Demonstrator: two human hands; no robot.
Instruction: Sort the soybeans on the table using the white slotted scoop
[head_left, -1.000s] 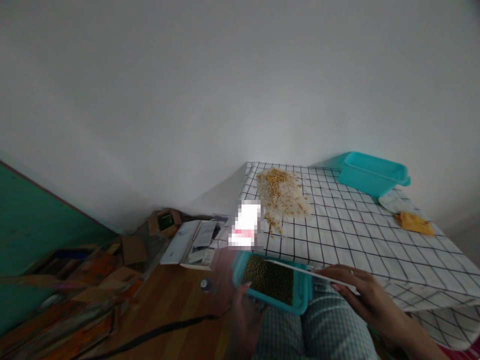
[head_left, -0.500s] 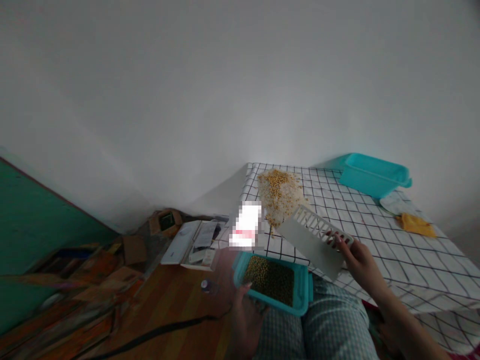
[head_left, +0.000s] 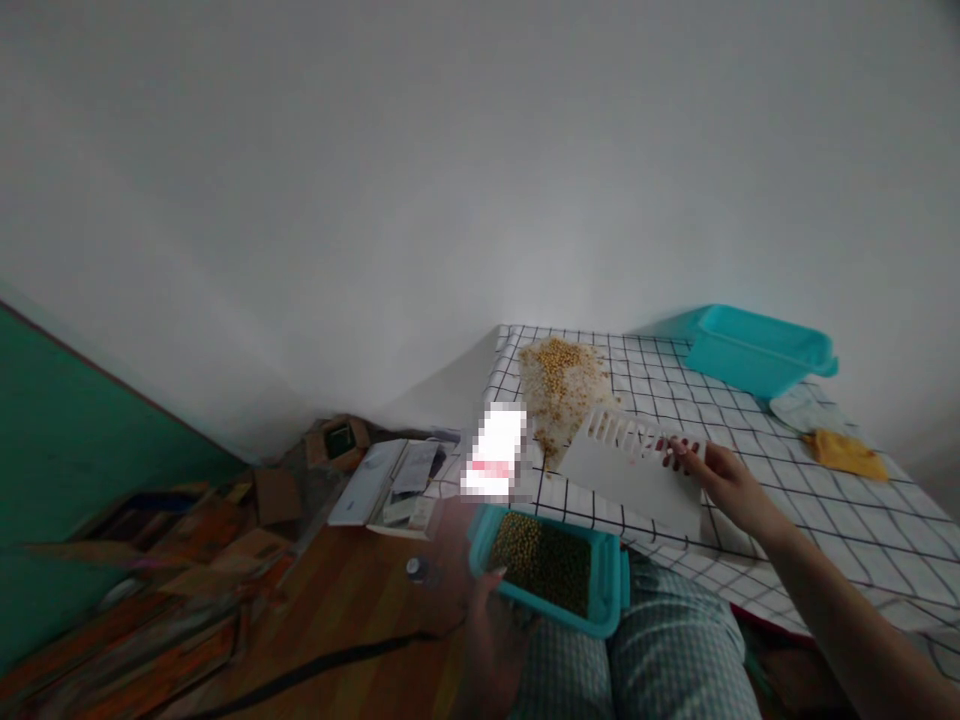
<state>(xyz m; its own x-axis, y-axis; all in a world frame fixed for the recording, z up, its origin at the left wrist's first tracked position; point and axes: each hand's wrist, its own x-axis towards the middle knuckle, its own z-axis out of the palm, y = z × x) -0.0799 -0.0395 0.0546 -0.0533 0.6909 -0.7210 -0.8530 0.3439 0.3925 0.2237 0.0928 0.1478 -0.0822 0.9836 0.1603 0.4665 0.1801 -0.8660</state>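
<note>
My right hand is closed on the slotted end of a flat white plastic board, which it holds tilted over the table's front edge. The board's far corner reaches the near side of a pile of yellow beans and white grains on the checked cloth; whether it touches them I cannot tell. My left hand grips the near left rim of a teal plastic tub, its thumb over the edge. Yellow beans lie at the tub's left, small dark green beans at its right. The tub rests at my lap, below the table edge.
A second teal tub stands at the table's back right, beside a clear bag and a yellow cloth. On the wooden floor are an open white box, a small bottle and several cardboard pieces.
My right hand has risen slightly and shifted right, turning the board so its slotted edge lies more level. The left hand stays on the tub. The whole view has shifted a little.
</note>
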